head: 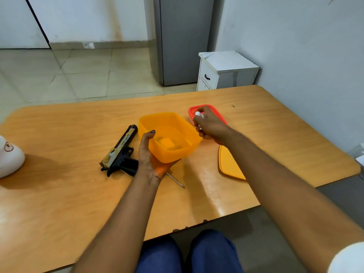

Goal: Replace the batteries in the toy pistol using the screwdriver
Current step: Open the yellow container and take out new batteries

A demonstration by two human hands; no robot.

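Left hand (146,154): grips the orange container (169,134) by its near wall.
Right hand (209,127): pinches white batteries (198,113) just right of the container.
Toy pistol (120,151): flat, just left of the container.
Screwdriver (176,180): just in front of it.

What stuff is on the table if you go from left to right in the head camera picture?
White object → toy pistol → orange container held by the left hand → red container under the right hand → orange lid.

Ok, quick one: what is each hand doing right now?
Left hand: holds the orange container by its near wall.
Right hand: fingers curled round small white items, likely batteries.
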